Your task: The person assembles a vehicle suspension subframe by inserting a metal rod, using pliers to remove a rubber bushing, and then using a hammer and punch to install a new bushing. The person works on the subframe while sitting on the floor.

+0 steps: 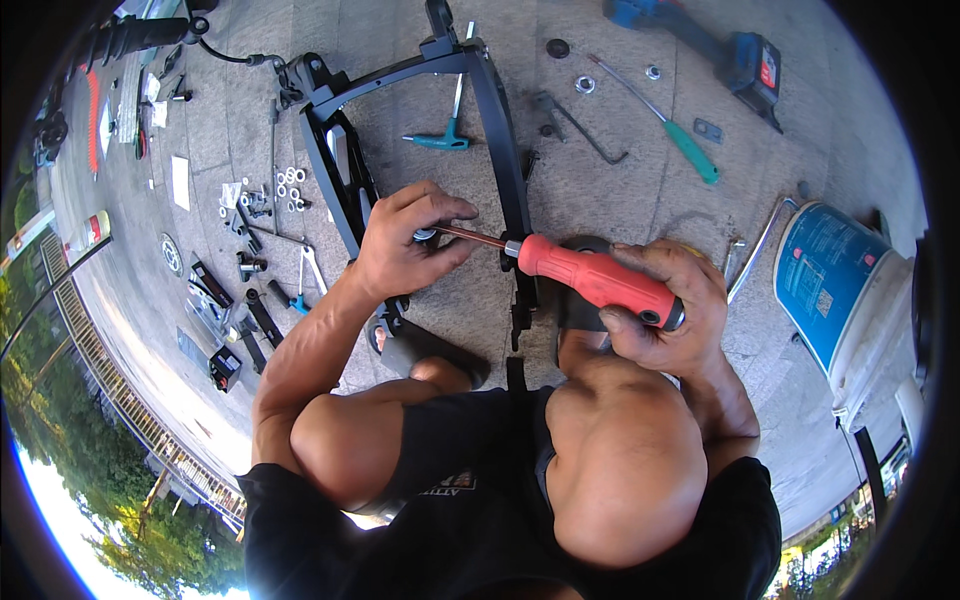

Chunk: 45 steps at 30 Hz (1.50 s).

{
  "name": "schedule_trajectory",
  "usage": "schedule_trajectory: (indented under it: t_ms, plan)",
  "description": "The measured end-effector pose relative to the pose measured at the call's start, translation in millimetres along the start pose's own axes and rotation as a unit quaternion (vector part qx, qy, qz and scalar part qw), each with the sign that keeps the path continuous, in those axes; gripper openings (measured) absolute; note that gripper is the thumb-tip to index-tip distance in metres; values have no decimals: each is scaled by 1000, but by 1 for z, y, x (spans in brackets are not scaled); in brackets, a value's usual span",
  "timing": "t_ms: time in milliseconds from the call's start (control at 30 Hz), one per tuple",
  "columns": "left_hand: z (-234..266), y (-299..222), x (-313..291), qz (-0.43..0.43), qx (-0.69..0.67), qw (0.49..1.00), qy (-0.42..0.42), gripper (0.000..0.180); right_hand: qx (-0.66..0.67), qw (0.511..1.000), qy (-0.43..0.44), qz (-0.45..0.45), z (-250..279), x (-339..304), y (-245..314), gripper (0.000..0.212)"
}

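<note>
The red screwdriver [597, 276] lies across a black frame [492, 125], its handle gripped in the right hand [676, 308]. At its tip, the left hand [408, 242] curls around a small silver part [425, 235]. Beyond, a teal T-handle wrench [447, 140] and green-handled screwdriver [690, 150] rest on the floor [640, 205].

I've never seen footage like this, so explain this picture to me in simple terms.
There is no robot: a camera on a person's head looks down, and its fisheye lens bends straight edges. You see that person's bare hands, knees and sandals. The right hand grips a red-handled screwdriver. The left hand curls around its tip, where a small shiny metal part shows. Just beyond is a black frame. On the paved ground lie a green-handled screwdriver, a T-handle wrench and white rings.
</note>
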<state>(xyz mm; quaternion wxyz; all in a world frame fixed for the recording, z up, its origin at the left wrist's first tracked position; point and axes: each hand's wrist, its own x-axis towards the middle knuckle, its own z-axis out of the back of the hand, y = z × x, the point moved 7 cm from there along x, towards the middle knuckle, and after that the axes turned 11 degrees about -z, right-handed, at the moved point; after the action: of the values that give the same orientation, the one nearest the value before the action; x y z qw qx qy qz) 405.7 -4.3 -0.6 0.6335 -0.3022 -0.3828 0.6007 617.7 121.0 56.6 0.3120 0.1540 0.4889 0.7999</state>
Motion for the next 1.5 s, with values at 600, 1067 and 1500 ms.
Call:
schedule_trajectory:
  t_ms: [600, 1067, 1500]
  plan:
    - [-23, -16, 17, -40, 76, 994, 71, 33, 0, 999, 41, 1, -3, 15, 7, 48]
    - [-9, 46, -10, 148, 24, 986, -70, 30, 15, 979, -77, -187, 40, 3, -64, 35]
    - [-51, 24, -5, 178, -110, 978, -11, 24, -247, 916, -240, -205, 52, -57, -228, 37]
